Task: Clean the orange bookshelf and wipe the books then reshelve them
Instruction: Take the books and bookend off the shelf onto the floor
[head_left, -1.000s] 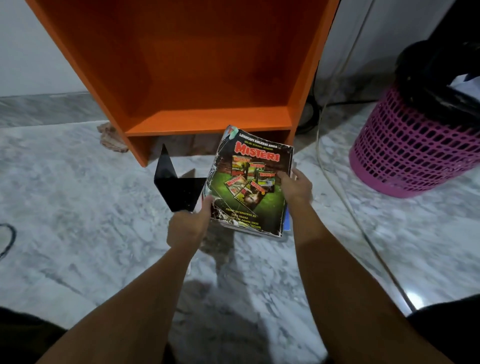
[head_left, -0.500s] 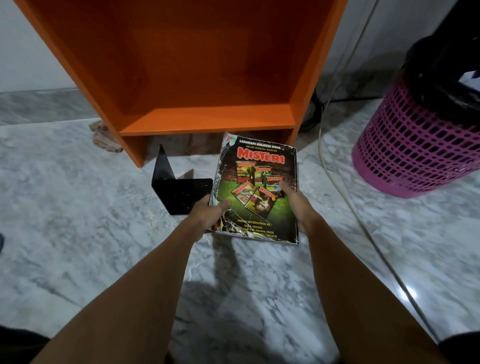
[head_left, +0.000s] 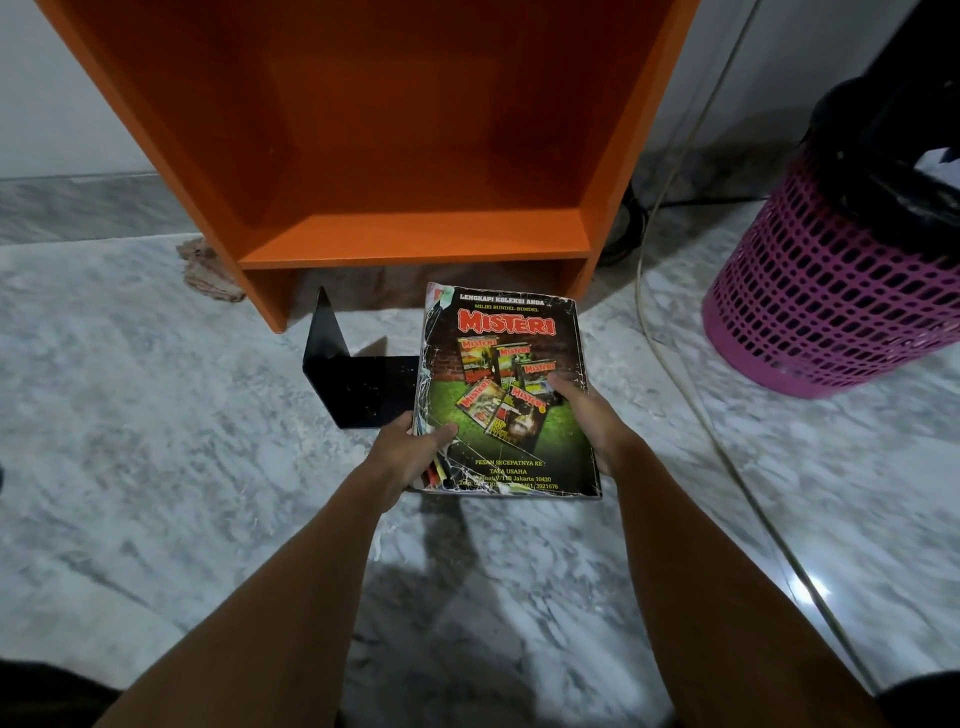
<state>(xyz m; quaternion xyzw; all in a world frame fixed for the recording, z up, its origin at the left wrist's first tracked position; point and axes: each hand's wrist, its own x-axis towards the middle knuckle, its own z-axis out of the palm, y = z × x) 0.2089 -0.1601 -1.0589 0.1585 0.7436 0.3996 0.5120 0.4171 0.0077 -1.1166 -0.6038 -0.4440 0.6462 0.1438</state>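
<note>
Head view, big to small. We look down on a grey marble floor. The orange bookshelf stands on it against the wall, top centre, with its lower compartment open toward us and its bottom board raised on the side panels.

A pink mesh wastebasket with a black bin liner sits at right, well apart from the shelf.

The book stack is just in front of the shelf's right half. On top is a worn MISTERI magazine, cover up, title end toward the shelf. Coloured edges show under its near left corner. We can't tell if the stack rests on the floor or sits just above it.

A black L-shaped bookend stands on the floor, touching or just beside the stack's left edge, upright plate on its far side.

Our left hand grips the stack's near left edge, thumb on the cover. Our right hand grips the right edge, thumb on top, fingers hidden underneath.

A crumpled rag lies by the shelf's left foot.
</note>
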